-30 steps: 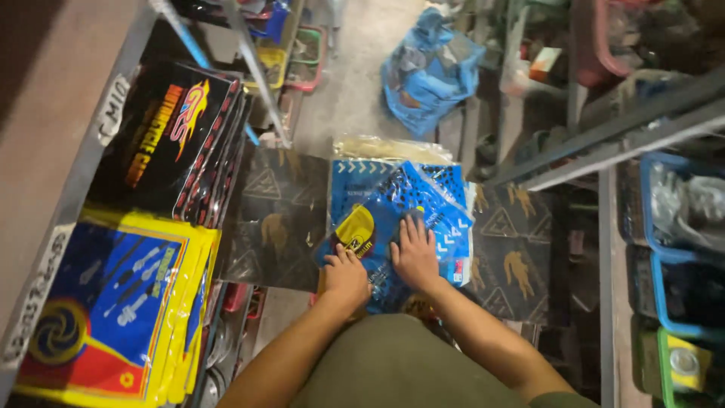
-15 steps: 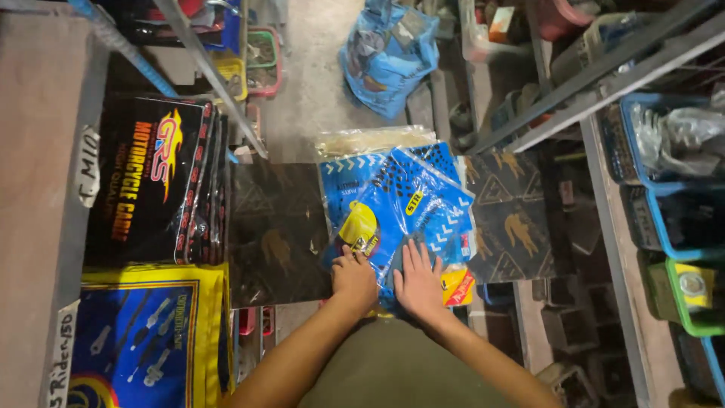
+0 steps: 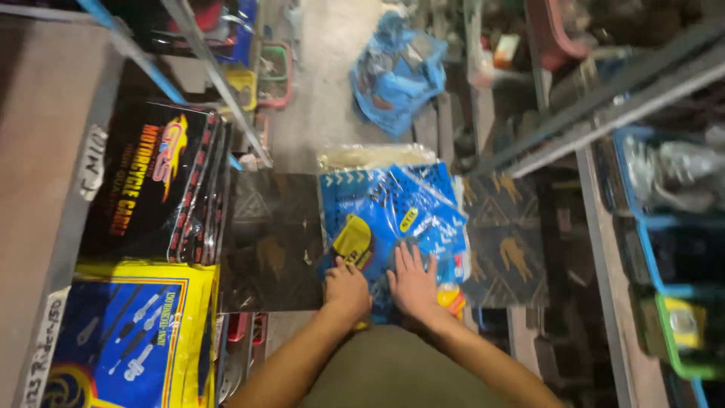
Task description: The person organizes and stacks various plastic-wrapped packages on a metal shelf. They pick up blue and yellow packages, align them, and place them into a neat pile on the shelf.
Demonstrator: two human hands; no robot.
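Pressing flat on blue packet (image 3: pixel 393 215), left hand (image 3: pixel 347 289) now half-curled, right hand (image 3: pixel 413 281) still spread open

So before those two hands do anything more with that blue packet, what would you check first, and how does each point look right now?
1. Left hand rests on the blue packet: ok.
2. Right hand lies flat on it: ok.
3. Packet sits on the dark patterned surface: ok.
4. Packet's near edge visible: not ok, hands cover it.
5. Black packets on the shelf stand clear: ok.
6. What the packet holds: cannot tell.
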